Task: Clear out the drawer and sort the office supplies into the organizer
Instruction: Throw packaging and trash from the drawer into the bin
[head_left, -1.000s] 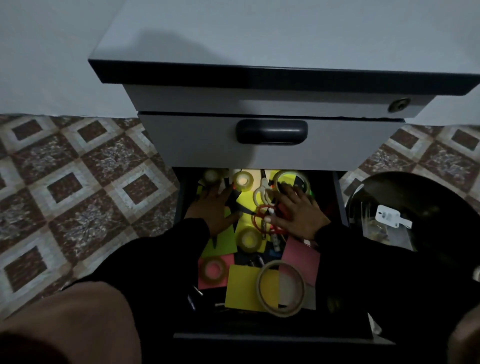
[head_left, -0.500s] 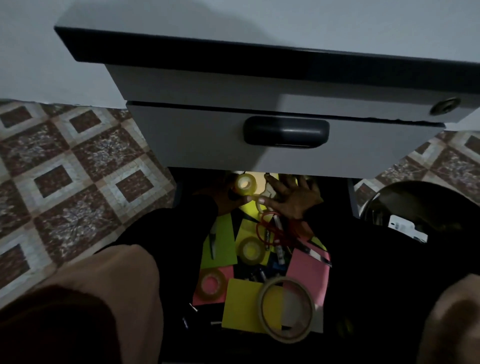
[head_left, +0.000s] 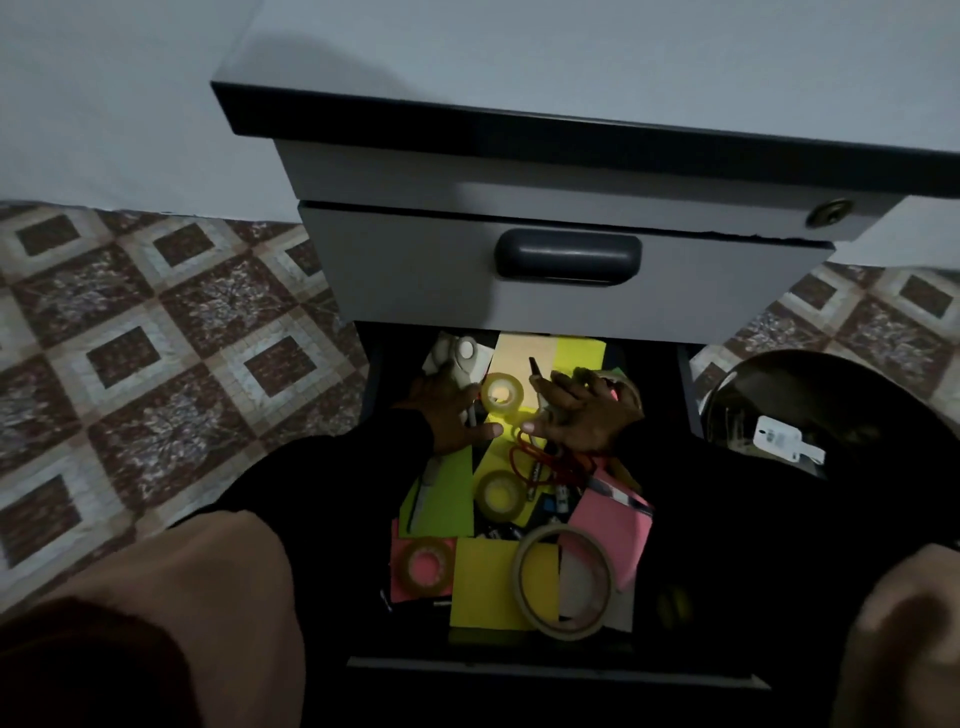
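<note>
Below a closed upper drawer (head_left: 566, 275), the open lower drawer (head_left: 556, 670) is holding a jumble of office supplies. Both hands are reaching toward its back. The left hand (head_left: 449, 415) is lying flat with fingers spread, gripping nothing, its thumb pointing toward a small clear tape roll (head_left: 501, 392) just beside it. The right hand (head_left: 587, 413) is also resting with fingers splayed over the clutter; whether it is holding the dark pen-like object (head_left: 535, 368) by its fingertips cannot be told. Red scissors (head_left: 550, 462) are lying just in front of the right hand. A second clear tape roll (head_left: 501, 496) is sitting mid-drawer, a third (head_left: 426, 564) on pink paper, and a large masking tape ring (head_left: 566, 579) is lying over yellow and pink sheets near the front. A dark round bin (head_left: 810, 415) is standing right of the drawer.
</note>
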